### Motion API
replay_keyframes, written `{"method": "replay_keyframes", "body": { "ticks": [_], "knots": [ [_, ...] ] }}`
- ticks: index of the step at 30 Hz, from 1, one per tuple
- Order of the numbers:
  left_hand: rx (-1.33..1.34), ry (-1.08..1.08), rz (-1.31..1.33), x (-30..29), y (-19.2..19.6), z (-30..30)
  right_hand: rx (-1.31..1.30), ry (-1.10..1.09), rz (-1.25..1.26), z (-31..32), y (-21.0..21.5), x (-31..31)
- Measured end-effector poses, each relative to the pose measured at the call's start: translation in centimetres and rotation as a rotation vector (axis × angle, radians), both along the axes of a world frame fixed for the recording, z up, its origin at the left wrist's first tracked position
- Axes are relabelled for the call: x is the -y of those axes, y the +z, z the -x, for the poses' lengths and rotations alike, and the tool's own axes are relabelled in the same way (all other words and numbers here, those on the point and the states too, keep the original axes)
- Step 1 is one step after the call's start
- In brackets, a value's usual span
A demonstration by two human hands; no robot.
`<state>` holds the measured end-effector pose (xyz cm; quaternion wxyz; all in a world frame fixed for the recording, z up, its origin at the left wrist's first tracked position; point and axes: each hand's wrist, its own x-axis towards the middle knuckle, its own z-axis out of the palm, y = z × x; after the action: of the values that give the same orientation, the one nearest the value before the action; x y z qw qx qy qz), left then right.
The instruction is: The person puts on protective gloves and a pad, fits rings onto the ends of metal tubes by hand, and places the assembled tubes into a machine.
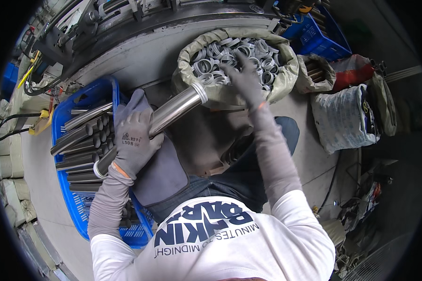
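Observation:
My left hand (136,138), in a grey glove, is closed around a shiny metal tube (177,111). A pale ring (199,92) sits on the tube's upper end, and another pale ring (98,169) shows at its lower end. My right hand (246,80), also gloved and slightly blurred, is over a large woven sack (186,63) full of loose grey-white rings (205,66). Its thumb and fingers look spread; no ring shows between them. Whether the fingertips touch the rings I cannot tell.
A blue plastic crate (73,206) of metal tubes stands on my left. A grey cloth (166,171) lies over my leg. Machinery (140,33) runs along the far side. To the right are a small sack (330,77), a white bag (340,117) and another blue crate (323,47).

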<state>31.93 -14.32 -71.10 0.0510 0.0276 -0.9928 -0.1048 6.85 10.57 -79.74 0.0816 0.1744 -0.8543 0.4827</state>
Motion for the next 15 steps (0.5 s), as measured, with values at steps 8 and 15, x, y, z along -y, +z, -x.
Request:
{"method": "replay_keyframes", "body": {
  "ticks": [8,15],
  "knots": [
    [0.003,0.044,-0.081,0.3,-0.7,-0.1,0.163,-0.289,-1.042,9.6,-2.3,-3.1],
    [-0.037,0.036,-0.074,0.8,-1.0,-0.8,0.24,-0.088,-0.136,7.6,-1.2,-4.2]
  ]
}}
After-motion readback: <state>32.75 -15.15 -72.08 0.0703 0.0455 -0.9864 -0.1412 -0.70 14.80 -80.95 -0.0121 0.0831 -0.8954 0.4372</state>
